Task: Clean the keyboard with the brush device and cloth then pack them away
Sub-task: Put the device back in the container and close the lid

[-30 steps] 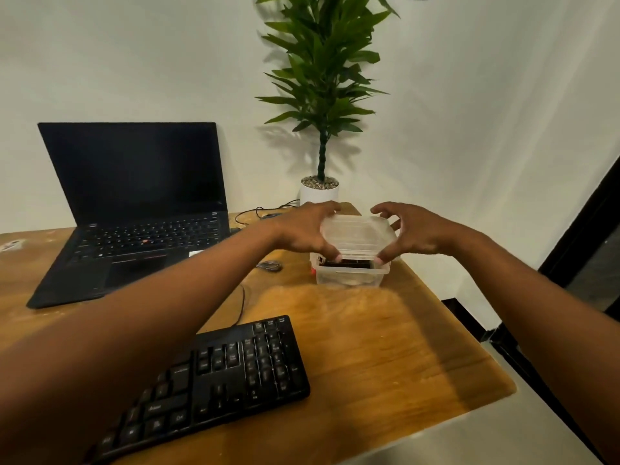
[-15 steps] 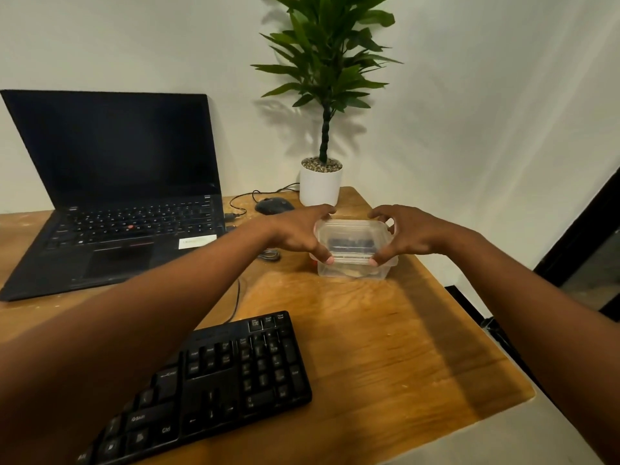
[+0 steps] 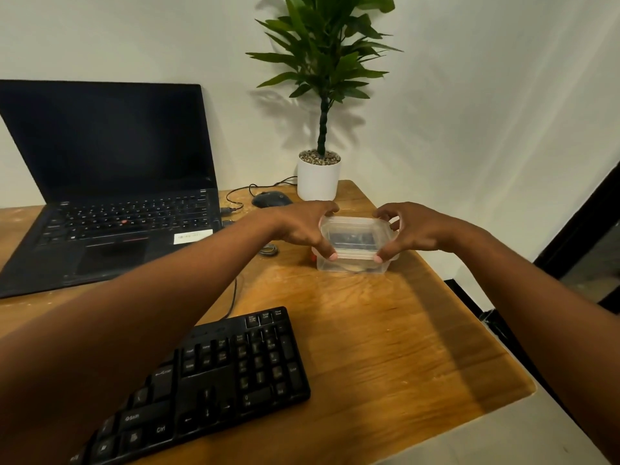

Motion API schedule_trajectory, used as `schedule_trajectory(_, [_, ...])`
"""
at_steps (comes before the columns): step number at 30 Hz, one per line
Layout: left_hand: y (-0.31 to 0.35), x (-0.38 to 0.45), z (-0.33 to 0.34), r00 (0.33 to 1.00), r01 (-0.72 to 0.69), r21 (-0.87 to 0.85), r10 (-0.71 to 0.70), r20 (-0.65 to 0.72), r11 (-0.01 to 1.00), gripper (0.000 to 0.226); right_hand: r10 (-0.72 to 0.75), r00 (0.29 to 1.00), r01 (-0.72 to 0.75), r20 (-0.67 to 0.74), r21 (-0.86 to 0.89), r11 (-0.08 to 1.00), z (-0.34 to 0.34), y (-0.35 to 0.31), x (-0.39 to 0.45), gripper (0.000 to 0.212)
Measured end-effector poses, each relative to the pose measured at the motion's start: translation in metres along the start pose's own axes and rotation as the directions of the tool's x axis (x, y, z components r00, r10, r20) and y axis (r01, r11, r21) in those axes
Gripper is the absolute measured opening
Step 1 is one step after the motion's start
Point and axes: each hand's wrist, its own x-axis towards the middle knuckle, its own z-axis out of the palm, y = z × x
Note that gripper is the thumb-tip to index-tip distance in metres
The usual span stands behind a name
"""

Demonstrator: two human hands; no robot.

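Gripping a clear box's lid (image 3: 355, 234) — left hand (image 3: 302, 226) and right hand (image 3: 412, 229) curl round its opposite edges.

A wooden surface (image 3: 385, 347) with visible grain and a rounded near-right corner stands against a white wall. On it, at the far left, lies an open black laptop (image 3: 110, 209). A black keyboard (image 3: 214, 380) sits at the near edge, its cable running back. A dark mouse (image 3: 270, 198) rests beside a white plant pot (image 3: 318, 177) at the back. A clear plastic container (image 3: 355, 245), lid on, stands right of centre. A small metallic object (image 3: 268, 251), possibly a ring, lies beside it.
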Motion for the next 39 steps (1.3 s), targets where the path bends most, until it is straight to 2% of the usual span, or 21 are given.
schedule_trajectory(8, [0.002, -0.001, 0.001, 1.0, 0.024, 0.026, -0.024, -0.004, 0.999, 0.111, -0.001, 1.0, 0.001, -0.013, 0.03, 1.0, 0.0, 0.001, -0.001, 0.1])
schedule_trajectory(13, [0.005, -0.005, 0.006, 0.996, 0.054, 0.011, -0.053, -0.077, 0.998, 0.115, -0.005, 1.0, 0.008, -0.022, 0.158, 0.987, 0.002, 0.005, -0.001, 0.104])
schedule_trajectory(18, [0.011, -0.005, 0.015, 0.981, 0.104, 0.023, -0.099, -0.164, 0.994, 0.117, -0.014, 0.999, 0.0, 0.047, 0.266, 0.964, 0.001, 0.006, 0.007, 0.102])
schedule_trajectory(22, [0.013, -0.007, 0.021, 0.972, 0.123, -0.005, -0.122, -0.2, 0.992, 0.118, -0.004, 0.997, -0.02, 0.074, 0.316, 0.948, 0.001, 0.013, 0.012, 0.103])
schedule_trajectory(25, [0.013, -0.01, 0.02, 0.976, 0.13, -0.042, -0.135, -0.171, 0.991, 0.12, -0.008, 0.995, -0.028, 0.101, 0.359, 0.933, 0.0, 0.017, 0.013, 0.099])
schedule_trajectory(28, [0.006, -0.015, 0.015, 0.973, 0.154, -0.148, -0.176, -0.15, 0.977, 0.116, 0.005, 0.989, -0.066, 0.15, 0.407, 0.911, -0.004, 0.022, 0.013, 0.101])
schedule_trajectory(30, [0.0, -0.018, 0.013, 0.943, 0.187, -0.272, -0.25, -0.219, 0.944, 0.096, 0.077, 0.992, -0.114, 0.098, 0.466, 0.877, -0.006, 0.026, 0.015, 0.09])
schedule_trajectory(32, [-0.008, -0.016, 0.015, 0.886, 0.274, -0.384, -0.387, -0.257, 0.882, 0.072, 0.162, 0.986, -0.162, 0.048, 0.549, 0.82, -0.003, 0.028, 0.017, 0.057])
schedule_trajectory(34, [-0.017, -0.01, 0.022, 0.867, 0.314, -0.55, -0.47, -0.166, 0.774, 0.056, 0.224, 0.973, -0.212, 0.049, 0.565, 0.798, 0.003, 0.029, 0.019, 0.037])
schedule_trajectory(36, [-0.018, -0.008, 0.027, 0.877, 0.289, -0.705, -0.474, -0.075, 0.647, 0.044, 0.267, 0.96, -0.262, 0.08, 0.589, 0.764, 0.009, 0.03, 0.019, 0.033])
schedule_trajectory(39, [-0.015, -0.01, 0.028, 0.876, 0.275, -0.817, -0.482, -0.004, 0.507, 0.037, 0.305, 0.943, -0.311, 0.13, 0.664, 0.68, 0.012, 0.027, 0.019, 0.034])
